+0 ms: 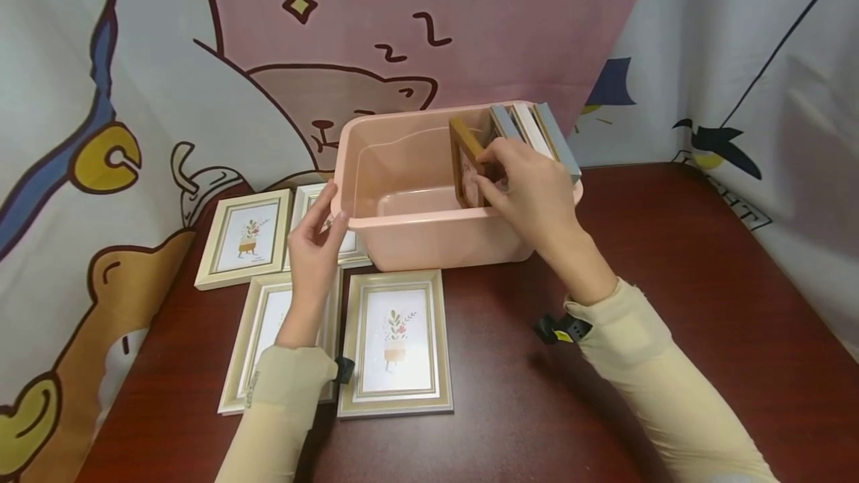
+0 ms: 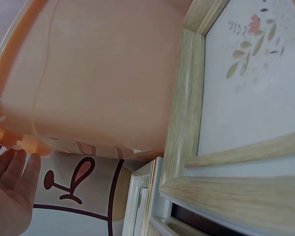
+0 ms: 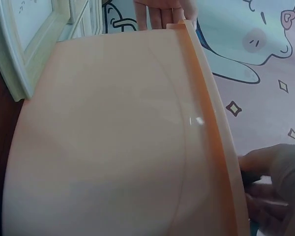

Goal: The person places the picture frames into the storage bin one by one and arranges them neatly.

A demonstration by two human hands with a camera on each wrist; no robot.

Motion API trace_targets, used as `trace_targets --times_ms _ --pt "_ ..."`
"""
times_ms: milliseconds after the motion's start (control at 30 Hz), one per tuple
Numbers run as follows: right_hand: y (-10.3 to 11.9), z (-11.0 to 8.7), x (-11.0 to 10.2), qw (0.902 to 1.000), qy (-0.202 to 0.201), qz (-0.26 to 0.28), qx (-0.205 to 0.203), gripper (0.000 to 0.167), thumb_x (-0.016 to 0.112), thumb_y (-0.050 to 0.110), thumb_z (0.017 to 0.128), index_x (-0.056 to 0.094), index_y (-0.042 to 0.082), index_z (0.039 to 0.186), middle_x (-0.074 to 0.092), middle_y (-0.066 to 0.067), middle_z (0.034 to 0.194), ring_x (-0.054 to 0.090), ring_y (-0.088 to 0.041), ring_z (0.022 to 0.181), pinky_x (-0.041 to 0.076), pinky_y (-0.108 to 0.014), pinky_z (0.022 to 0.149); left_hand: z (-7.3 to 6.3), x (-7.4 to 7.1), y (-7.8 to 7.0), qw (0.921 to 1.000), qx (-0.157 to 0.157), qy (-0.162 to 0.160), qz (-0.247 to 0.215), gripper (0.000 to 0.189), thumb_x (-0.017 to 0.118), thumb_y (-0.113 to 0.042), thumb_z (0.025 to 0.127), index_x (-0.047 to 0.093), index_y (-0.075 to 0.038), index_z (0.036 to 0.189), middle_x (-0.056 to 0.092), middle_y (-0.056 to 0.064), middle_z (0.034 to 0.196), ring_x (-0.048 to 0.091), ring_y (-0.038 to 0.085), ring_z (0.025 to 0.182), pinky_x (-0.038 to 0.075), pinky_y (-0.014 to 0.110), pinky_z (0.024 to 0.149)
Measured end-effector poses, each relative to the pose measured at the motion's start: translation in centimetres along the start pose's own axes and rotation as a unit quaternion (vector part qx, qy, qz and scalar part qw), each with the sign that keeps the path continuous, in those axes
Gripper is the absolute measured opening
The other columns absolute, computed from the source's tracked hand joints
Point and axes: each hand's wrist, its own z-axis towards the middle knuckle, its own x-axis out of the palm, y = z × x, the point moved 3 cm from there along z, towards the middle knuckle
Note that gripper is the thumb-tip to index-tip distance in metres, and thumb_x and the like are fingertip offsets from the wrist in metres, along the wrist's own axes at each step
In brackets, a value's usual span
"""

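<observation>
A pink plastic bin (image 1: 443, 241) stands near the back of the table. My left hand (image 1: 315, 252) holds its left end by the rim, thumb toward the near side; in the left wrist view those fingers (image 2: 25, 179) lie under the rim's lip. Inside the bin, my right hand (image 1: 533, 192) pinches a brown wooden picture frame (image 1: 463, 147) by its upper edge, the frame standing upright. Right of it, a white frame (image 1: 533, 129) and blue-grey frames (image 1: 557, 140) stand in a row against the bin's right end. The bin wall hides most of the right hand's fingers in the right wrist view.
Several cream picture frames with plant prints lie face up left and front of the bin, among them a front one (image 1: 396, 341) and a back-left one (image 1: 248, 237). A white frame (image 1: 356, 253) lies partly behind the left hand. A printed curtain (image 1: 537, 21) hangs behind the dark red table (image 1: 671, 244).
</observation>
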Motion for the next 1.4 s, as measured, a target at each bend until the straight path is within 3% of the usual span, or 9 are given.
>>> trace_targets --times_ms 167,400,600,900,1067,1233,1400 --pt "0.5 0.3 0.6 0.9975 0.04 -0.056 0.013 0.014 0.075 0.021 0.085 0.066 0.013 0.091 0.068 -0.003 0.076 0.061 -0.021 0.064 0.046 -0.038 0.049 0.0 -0.1 0.0 1.0 -0.005 0.0 0.007 0.044 0.061 -0.004 0.095 0.057 -0.003 0.139 0.053 0.009 0.149 0.052 0.027 0.137 0.051 0.017 0.1" --pt "1.1 0.5 1.3 0.9926 0.056 -0.107 0.01 0.01 0.072 0.021 0.085 0.064 0.014 0.084 0.064 -0.006 0.068 0.058 -0.028 0.065 0.043 -0.042 0.043 0.0 -0.1 0.0 1.0 -0.004 0.001 0.003 0.045 0.062 -0.005 0.095 0.057 -0.004 0.14 0.053 0.008 0.149 0.053 0.025 0.137 0.052 0.017 0.1" --pt "1.6 0.9 1.5 0.9899 0.057 -0.128 0.018 0.007 0.071 0.015 0.084 0.065 0.012 0.081 0.065 -0.013 0.066 0.061 -0.035 0.064 0.047 -0.049 0.044 0.0 -0.1 0.1 1.0 -0.004 -0.001 -0.003 0.045 0.062 -0.005 0.095 0.056 -0.004 0.14 0.053 0.008 0.149 0.053 0.024 0.137 0.052 0.017 0.1" --pt "2.1 1.4 1.6 0.9824 0.101 -0.154 0.03 0.014 0.068 0.014 0.085 0.062 0.009 0.073 0.063 -0.014 0.061 0.061 -0.038 0.061 0.047 -0.052 0.044 0.0 -0.1 0.2 1.0 -0.003 0.001 -0.005 0.046 0.062 -0.005 0.095 0.056 -0.003 0.14 0.053 0.009 0.15 0.052 0.024 0.137 0.051 0.018 0.101" --pt "2.4 1.2 1.5 0.9772 0.109 -0.181 0.02 0.013 0.074 0.015 0.08 0.07 0.005 0.072 0.067 -0.015 0.073 0.062 -0.035 0.069 0.051 -0.049 0.049 0.1 0.0 0.1 1.0 -0.004 0.0 -0.005 0.045 0.062 -0.006 0.095 0.056 -0.003 0.14 0.053 0.008 0.149 0.053 0.025 0.137 0.052 0.02 0.102" --pt "2.7 0.7 1.0 0.9771 0.11 -0.181 0.021 0.027 0.073 0.023 0.084 0.072 -0.003 0.076 0.067 -0.019 0.085 0.061 -0.037 0.081 0.055 -0.051 0.059 0.0 0.0 0.0 1.0 -0.003 0.003 -0.005 0.045 0.062 -0.006 0.095 0.056 -0.003 0.14 0.053 0.009 0.149 0.052 0.025 0.137 0.052 0.021 0.102" --pt "3.4 -0.1 0.2 0.9699 0.176 -0.162 0.047 0.04 0.06 0.027 0.096 0.074 -0.007 0.08 0.063 -0.021 0.103 0.053 -0.039 0.1 0.058 -0.054 0.068 -0.1 -0.1 0.0 1.0 -0.003 0.002 -0.003 0.045 0.062 -0.007 0.095 0.056 -0.004 0.14 0.053 0.008 0.149 0.052 0.025 0.137 0.051 0.021 0.102"
